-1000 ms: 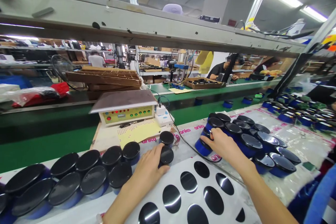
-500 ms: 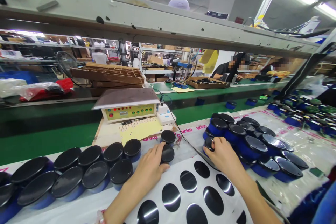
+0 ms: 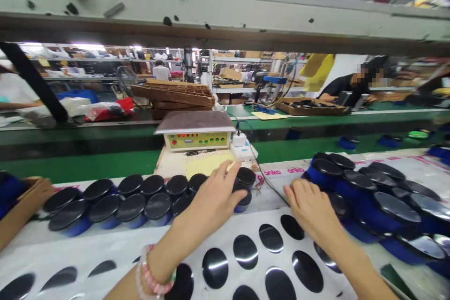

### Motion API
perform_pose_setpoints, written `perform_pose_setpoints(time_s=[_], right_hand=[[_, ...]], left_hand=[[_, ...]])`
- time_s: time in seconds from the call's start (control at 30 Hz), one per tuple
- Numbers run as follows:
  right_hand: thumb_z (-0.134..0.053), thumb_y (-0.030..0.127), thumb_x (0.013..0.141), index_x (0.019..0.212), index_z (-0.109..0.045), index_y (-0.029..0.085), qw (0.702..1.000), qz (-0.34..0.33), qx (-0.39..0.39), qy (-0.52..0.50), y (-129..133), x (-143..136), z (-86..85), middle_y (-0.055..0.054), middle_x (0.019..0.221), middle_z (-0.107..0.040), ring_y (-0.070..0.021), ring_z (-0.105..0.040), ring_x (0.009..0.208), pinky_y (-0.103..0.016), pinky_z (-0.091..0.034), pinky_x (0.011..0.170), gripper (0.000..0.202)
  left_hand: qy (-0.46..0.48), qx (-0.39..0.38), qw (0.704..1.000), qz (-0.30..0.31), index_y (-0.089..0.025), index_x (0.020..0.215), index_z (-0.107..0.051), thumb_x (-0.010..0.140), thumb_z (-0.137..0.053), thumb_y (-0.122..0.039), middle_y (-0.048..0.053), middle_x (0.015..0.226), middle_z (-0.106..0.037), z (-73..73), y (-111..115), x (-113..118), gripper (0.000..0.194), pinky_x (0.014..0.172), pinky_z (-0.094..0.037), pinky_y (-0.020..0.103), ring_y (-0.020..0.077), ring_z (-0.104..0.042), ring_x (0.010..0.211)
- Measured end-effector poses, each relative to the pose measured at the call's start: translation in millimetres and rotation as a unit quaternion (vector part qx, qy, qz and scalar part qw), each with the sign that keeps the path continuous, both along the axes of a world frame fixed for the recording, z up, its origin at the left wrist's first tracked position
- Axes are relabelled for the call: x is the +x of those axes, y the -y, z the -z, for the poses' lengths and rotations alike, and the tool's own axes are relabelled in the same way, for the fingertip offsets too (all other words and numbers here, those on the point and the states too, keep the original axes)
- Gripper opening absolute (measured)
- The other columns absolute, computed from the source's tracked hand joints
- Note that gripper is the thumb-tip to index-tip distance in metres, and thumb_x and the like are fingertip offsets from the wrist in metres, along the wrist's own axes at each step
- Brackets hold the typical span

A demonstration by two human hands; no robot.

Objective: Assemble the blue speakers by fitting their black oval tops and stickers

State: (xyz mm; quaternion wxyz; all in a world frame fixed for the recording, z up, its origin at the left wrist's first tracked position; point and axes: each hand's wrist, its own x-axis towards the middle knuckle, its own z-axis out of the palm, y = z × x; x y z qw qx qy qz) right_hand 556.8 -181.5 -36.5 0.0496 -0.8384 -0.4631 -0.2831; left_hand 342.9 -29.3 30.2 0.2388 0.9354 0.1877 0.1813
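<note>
My left hand [image 3: 214,194] is open, its fingers apart over the right end of two rows of blue round pieces with glossy black tops [image 3: 131,207]. Its thumb reaches over one such piece [image 3: 243,200], and another [image 3: 246,176] stands just behind it. My right hand [image 3: 309,204] is closed, with its fingers curled together at the left edge of a heap of the same pieces [image 3: 358,180]. Whatever it holds is hidden. Between and below my hands lies a white sheet [image 3: 228,225] with several black discs [image 3: 246,251].
Behind the rows stands a control box [image 3: 197,138] beside a white adapter [image 3: 242,147], whose cable runs toward my right hand. A cardboard box [image 3: 26,206] is at the left. A shelf beam [image 3: 225,14] crosses above. A person [image 3: 337,86] sits beyond the green belt [image 3: 105,166].
The view has turned left, so the cardboard box now shows. My left hand's fingers have lifted and spread above the nearby piece. The dark piece in my right fingers is no longer visible.
</note>
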Motion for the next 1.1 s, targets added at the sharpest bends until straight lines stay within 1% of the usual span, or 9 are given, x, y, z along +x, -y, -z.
perform_pose_setpoints(time_s=[0.1,0.2,0.27,0.37,0.47,0.53,0.77,0.97,1.1], right_hand=[[-0.038,0.018,0.09,0.112,-0.056,0.01,0.999,0.014,0.042,0.026,-9.2,-0.6,-14.5,-0.022,0.121,-0.054,-0.039,-0.047,0.107,-0.046,-0.038,0.074,0.029],[-0.037,0.025,0.092,0.115,-0.055,0.012,0.996,-0.032,0.088,0.002,-4.8,-5.6,-33.3,-0.022,0.121,-0.054,-0.0417,-0.044,0.114,-0.052,-0.037,0.08,0.032],[-0.041,0.033,0.09,0.11,-0.056,0.017,0.981,-0.14,0.08,-0.111,4.6,-16.6,-37.6,-0.017,0.11,-0.062,-0.0356,-0.054,0.104,-0.047,-0.043,0.079,0.03],[-0.05,0.042,0.087,0.107,-0.057,0.026,0.908,-0.265,-0.018,-0.324,23.0,-45.1,-25.1,-0.007,0.102,-0.067,-0.0256,-0.063,0.09,-0.036,-0.05,0.075,0.026],[-0.053,0.033,0.088,0.107,-0.056,0.029,0.849,-0.308,-0.116,-0.413,36.8,-81.9,-4.7,-0.003,0.107,-0.064,-0.0204,-0.063,0.094,-0.03,-0.052,0.079,0.02],[-0.059,0.022,0.083,0.109,-0.055,0.028,0.824,-0.34,-0.161,-0.423,39.2,-107.3,4.1,-0.004,0.11,-0.062,-0.0199,-0.061,0.099,-0.03,-0.052,0.083,0.027],[-0.072,0.007,0.065,0.107,-0.059,0.014,0.847,-0.412,-0.17,-0.291,15.7,-178.2,21.3,-0.016,0.113,-0.059,-0.0339,-0.055,0.106,-0.044,-0.05,0.084,0.045],[-0.072,0.0,0.054,0.101,-0.055,0.017,0.837,-0.414,-0.186,-0.305,3.1,-194.2,20.6,-0.008,0.099,-0.057,-0.0244,-0.056,0.088,-0.034,-0.05,0.074,0.052],[-0.075,0.007,0.065,0.1,-0.053,0.02,0.826,-0.477,-0.149,-0.262,1.0,-188.5,23.1,-0.004,0.097,-0.056,-0.0217,-0.055,0.085,-0.03,-0.047,0.071,0.044]], left_hand=[[0.11,0.104,0.988,-0.022,-0.022,0.133,-0.04,0.092,-0.047,-0.025,0.009,0.139,-0.041,-55.3,-2.2,-23.9,0.042,0.107,-0.037,0.042,0.0241,-0.043,0.127],[0.111,0.151,0.981,-0.058,-0.022,0.127,-0.048,0.092,-0.045,-0.023,0.007,0.134,-0.047,-75.3,4.7,-51.8,0.035,0.105,-0.04,0.04,0.0233,-0.047,0.124],[0.05,0.131,0.989,-0.045,-0.023,0.125,-0.052,0.094,-0.042,-0.025,0.005,0.13,-0.052,-56.1,18.5,-70.4,0.032,0.103,-0.044,0.038,0.0222,-0.052,0.12],[-0.093,0.058,0.994,0.026,-0.024,0.123,-0.056,0.094,-0.043,-0.039,0.004,0.13,-0.057,8.4,46.7,-96.5,0.034,0.1,-0.048,0.034,0.0215,-0.054,0.119],[-0.154,0.084,0.984,0.032,-0.013,0.144,-0.03,0.086,-0.043,-0.063,0.014,0.149,-0.033,70.6,64.8,-121.7,0.077,0.109,-0.035,0.048,0.0325,-0.032,0.136],[-0.168,0.11,0.979,0.033,-0.014,0.148,-0.012,0.087,-0.041,-0.062,0.012,0.153,-0.021,90.8,65.8,-137.0,0.083,0.113,-0.024,0.053,0.0326,-0.02,0.14],[-0.191,0.095,0.976,0.044,-0.025,0.148,-0.004,0.089,-0.046,-0.054,0.004,0.155,-0.017,79.5,39.7,-172.1,0.078,0.117,-0.014,0.047,0.0258,-0.015,0.142],[-0.185,0.084,0.978,0.055,-0.029,0.147,-0.005,0.087,-0.05,-0.054,0.004,0.154,-0.018,78.4,29.8,-187.6,0.079,0.115,-0.019,0.051,0.0277,-0.02,0.141],[-0.187,0.092,0.976,0.059,-0.03,0.147,-0.006,0.087,-0.052,-0.053,0.004,0.153,-0.021,77.4,25.2,-192.0,0.08,0.114,-0.022,0.051,0.0282,-0.023,0.14]])
